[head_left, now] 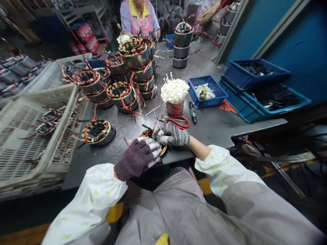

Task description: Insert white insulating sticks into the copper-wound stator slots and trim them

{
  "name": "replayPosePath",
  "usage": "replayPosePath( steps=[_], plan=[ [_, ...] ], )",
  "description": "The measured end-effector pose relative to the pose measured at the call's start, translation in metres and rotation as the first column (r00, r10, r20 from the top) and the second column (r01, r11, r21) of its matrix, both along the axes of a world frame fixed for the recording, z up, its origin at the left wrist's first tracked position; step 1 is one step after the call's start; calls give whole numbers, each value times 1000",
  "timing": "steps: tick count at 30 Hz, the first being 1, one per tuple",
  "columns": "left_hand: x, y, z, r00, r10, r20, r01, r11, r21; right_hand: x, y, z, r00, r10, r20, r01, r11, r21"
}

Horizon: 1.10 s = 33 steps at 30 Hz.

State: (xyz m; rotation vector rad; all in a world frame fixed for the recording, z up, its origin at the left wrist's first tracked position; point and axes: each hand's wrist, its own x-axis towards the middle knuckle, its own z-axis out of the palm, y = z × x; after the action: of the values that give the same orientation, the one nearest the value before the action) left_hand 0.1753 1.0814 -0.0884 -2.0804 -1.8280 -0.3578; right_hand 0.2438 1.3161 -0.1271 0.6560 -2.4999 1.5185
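Observation:
A wound metal ring with copper wires [164, 149] lies at the table's front edge, mostly covered by both hands. My left hand [140, 156], in a dark purple glove with pale fingertips, rests over its left side with the fingers together. From the right, my right hand [171, 134], in a grey striped glove, reaches over the ring with bent fingers around something thin and pale; what it is cannot be made out. Just behind the hands are red-handled scissors [186, 123] and a cup of white-tipped sticks [175, 108]. Another wound ring [108, 134] sits to the left.
Stacked wound rings [143, 75] stand at the back left, with a taller stack [181, 51] behind. A blue bin [217, 101], a marker [192, 113] and stacked bins [245, 110] are on the right. Plastic crates [61, 129] line the left. A person [143, 22] is across the table.

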Motion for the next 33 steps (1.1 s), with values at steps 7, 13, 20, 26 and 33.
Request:
replayPosePath(
  steps=[7, 13, 20, 26, 33],
  plan=[
    [39, -9, -17, 930, 366, -32, -362, 927, 97, 16, 42, -6, 772, -625, 117, 630, 727, -274],
    [38, -8, -30, 936, 323, 142, -346, 919, 190, -14, 82, 16, 286, -958, -18, 894, 273, -354],
    [22, -7, -28, 941, 287, 178, -320, 926, 199, -29, 91, 42, 441, -877, -191, 796, 481, -367],
    [13, 4, -26, 943, 291, 162, -330, 878, 347, -29, 87, 44, 513, -858, 4, 777, 463, -427],
    [19, 3, -25, 935, 295, 196, -341, 897, 280, 11, 54, 56, 551, -835, -1, 600, 397, -695]
  ],
)
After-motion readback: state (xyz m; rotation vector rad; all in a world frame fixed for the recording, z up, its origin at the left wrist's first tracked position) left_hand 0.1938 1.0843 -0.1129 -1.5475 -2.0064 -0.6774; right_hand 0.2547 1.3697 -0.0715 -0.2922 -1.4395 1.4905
